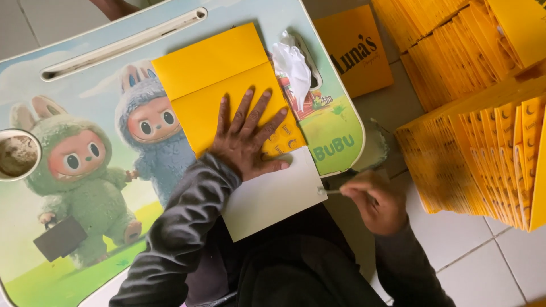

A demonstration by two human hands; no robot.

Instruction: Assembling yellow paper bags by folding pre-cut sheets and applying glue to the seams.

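My left hand [248, 136] lies flat, fingers spread, on a yellow folded card sheet [210, 79] on a small lap table [102, 79] printed with cartoon furry creatures. The sheet's lower flap [273, 196] shows its plain white inner side and hangs over the table's near edge. My right hand [372, 199] is off the table's right edge, fingers pinched on a thin stick-like tool [331, 192] whose tip touches the white flap's right edge.
A crumpled white tissue [293, 65] lies in the table's cup recess. A cup of brownish stuff [17, 153] sits at the left edge. Stacks of yellow folded cards [483, 136] stand on the tiled floor at the right; one flat yellow card [355, 48] lies beside them.
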